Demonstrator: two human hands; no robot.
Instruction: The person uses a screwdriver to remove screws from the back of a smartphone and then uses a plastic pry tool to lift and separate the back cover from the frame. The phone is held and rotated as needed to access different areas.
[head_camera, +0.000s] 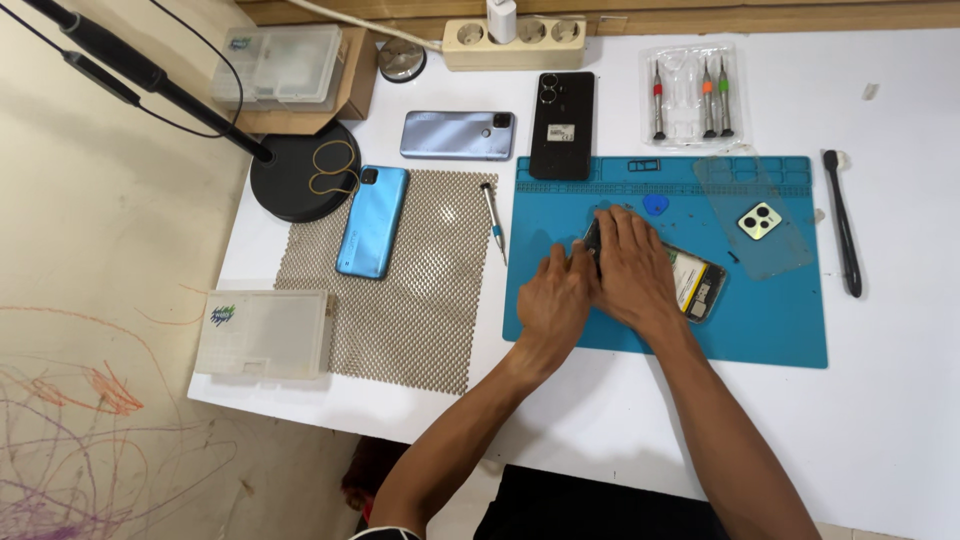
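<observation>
While both hands press flat, a left hand and right hand cover an opened black smartphone with exposed innards. It lies mid-way across the blue silicone repair mat, below a blue plastic pick.

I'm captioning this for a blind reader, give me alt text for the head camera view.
Both bare hands, left hand and right hand, press on an opened smartphone with exposed insides lying on a blue rectangular silicone work mat on a white table. A light blue smartphone lies face down on a beige mesh pad to the left.
</observation>
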